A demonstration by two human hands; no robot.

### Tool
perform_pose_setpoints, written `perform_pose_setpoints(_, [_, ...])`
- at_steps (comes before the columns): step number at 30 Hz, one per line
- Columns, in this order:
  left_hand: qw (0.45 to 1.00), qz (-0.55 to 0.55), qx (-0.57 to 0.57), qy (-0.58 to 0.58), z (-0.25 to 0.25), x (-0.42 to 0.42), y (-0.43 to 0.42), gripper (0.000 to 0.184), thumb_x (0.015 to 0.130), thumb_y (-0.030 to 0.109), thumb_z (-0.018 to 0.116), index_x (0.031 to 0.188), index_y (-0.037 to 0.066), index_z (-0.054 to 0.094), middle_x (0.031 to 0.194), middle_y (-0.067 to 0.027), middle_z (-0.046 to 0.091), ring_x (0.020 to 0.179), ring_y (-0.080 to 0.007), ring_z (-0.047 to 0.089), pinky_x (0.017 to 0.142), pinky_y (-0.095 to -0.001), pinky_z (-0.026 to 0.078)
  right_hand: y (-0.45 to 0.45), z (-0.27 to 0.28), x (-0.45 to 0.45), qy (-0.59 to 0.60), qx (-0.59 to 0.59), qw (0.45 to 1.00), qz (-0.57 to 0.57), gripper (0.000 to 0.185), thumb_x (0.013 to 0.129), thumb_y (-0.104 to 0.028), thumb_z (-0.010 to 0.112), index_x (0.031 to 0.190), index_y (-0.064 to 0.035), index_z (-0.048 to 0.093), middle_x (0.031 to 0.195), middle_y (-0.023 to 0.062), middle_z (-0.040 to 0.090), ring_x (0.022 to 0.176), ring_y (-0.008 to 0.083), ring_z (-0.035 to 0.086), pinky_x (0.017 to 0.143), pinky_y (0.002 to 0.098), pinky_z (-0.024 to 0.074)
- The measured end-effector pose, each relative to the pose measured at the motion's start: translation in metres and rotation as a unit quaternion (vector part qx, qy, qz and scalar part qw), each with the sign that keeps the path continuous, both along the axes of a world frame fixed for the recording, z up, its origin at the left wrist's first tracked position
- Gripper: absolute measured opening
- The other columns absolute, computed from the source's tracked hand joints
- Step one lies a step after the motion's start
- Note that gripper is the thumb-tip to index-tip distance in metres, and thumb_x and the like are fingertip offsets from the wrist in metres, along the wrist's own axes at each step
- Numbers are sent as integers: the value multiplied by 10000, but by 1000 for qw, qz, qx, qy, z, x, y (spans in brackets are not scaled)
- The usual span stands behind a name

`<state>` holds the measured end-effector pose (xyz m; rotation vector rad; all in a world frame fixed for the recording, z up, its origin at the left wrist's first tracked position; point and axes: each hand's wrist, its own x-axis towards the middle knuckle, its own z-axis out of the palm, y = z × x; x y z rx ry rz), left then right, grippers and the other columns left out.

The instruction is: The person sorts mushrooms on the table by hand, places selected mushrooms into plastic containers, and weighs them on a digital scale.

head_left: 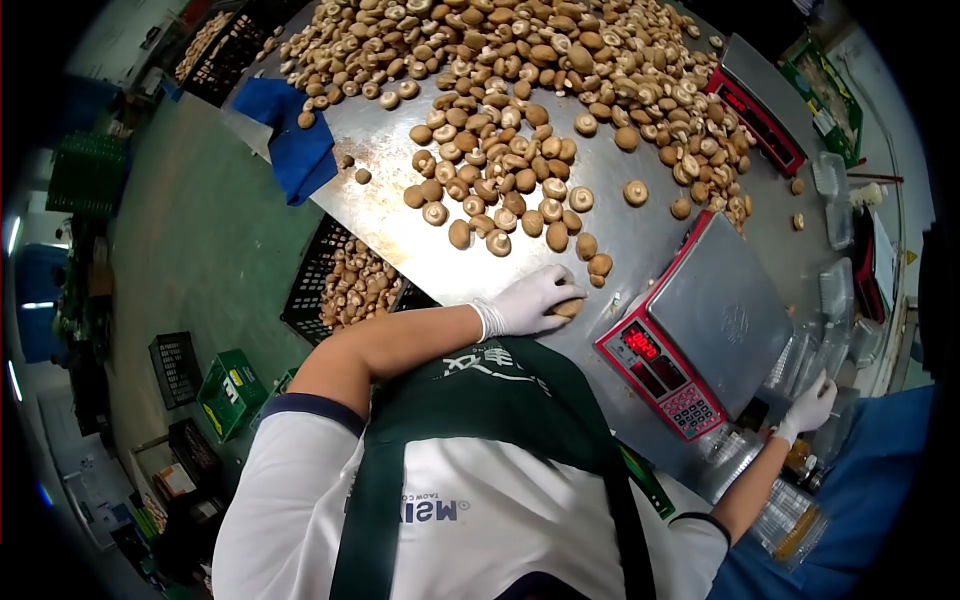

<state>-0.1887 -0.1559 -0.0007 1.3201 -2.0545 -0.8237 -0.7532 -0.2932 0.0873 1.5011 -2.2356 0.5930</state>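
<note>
Though mostly covered by the white-gloved left hand (pixel 530 303), closed around it, shows near the frame's centre as a tan, smooth-capped shiitake mushroom (pixel 568 309). Runs roughly left to right along its visible edge; cannot tell stem direction. At right, has the gloved right hand (pixel 812 405), fingers bent, beside clear plastic trays (pixel 800 358); cannot tell whether gripping one. Farther, holds shiitakes (pixel 362 285) in a black mesh crate (pixel 307 280) left of centre, others in a second black crate (pixel 232 62), upper left.
</note>
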Motion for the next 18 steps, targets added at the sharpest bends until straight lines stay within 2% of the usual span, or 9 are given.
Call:
perform_pose_setpoints(1, [999,10,-15,34,12,0,-1,460,787,161,723,1224,119,586,1100,-135,528,1047,-313,545,917,-384,476,4,6,9,-25,-55,998,15,401,946,-421,583,1049,-46,683,988,143,703,900,321,653,780,410,496])
perform_pose_setpoints(4, [982,-24,-109,155,74,-36,-31,523,791,194,748,1279,133,571,1243,-156,506,1149,-333,514,983,-408,437,31,1,68,-59,-120,973,188,193,931,-204,657,946,-14,685,892,113,683,812,257,620,760,368,489])
perform_pose_setpoints(6, [961,-89,-170,197,118,-75,-60,515,788,217,740,1265,128,568,1256,-139,531,1163,-335,520,983,-435,432,58,5,149,-40,-88,931,353,60,848,-57,710,836,-18,665,788,87,641,713,224,572,696,347,461])
perform_pose_setpoints(8, [949,-106,-243,170,135,-120,-83,396,797,246,686,1172,145,608,1172,-103,571,1090,-278,553,922,-410,427,75,-13,180,-41,0,900,435,76,762,-37,700,792,-29,631,749,119,573,707,294,534,679,402,402])
perform_pose_setpoints(9, [955,-119,-256,91,135,-136,-95,359,809,261,656,1149,152,622,1157,-87,577,1064,-248,563,929,-384,400,80,-20,189,-37,22,891,452,97,729,-37,689,804,-37,628,740,116,554,715,305,529,676,412,392])
perform_pose_setpoints(11, [966,-147,-171,-126,112,-163,-119,371,811,295,658,1137,121,628,1177,-79,580,1092,-226,555,966,-384,376,86,-15,212,-52,9,886,461,156,744,-75,753,765,-63,598,714,81,541,697,280,531,670,392,387])
perform_pose_setpoints(14, [967,-140,-26,-214,104,-162,-126,490,802,327,683,1218,84,594,1213,-98,572,1159,-238,528,1042,-417,337,90,-14,209,-59,59,891,446,185,736,-102,784,754,-90,600,688,48,526,677,249,524,664,384,380])
perform_pose_setpoints(17, [979,-58,-194,-7,93,-140,-105,616,802,355,695,1314,59,524,1257,-125,554,1222,-269,494,1109,-454,281,105,13,218,-110,65,895,427,259,696,-44,744,931,-47,636,838,96,572,818,284,542,748,390,420])
perform_pose_setpoints(18, [977,-58,-199,50,93,-127,-99,675,816,334,689,1387,60,455,1290,-147,534,1258,-307,467,1131,-479,258,111,11,216,-161,31,897,411,359,712,-50,705,1061,-17,626,965,144,577,915,319,541,842,398,441])
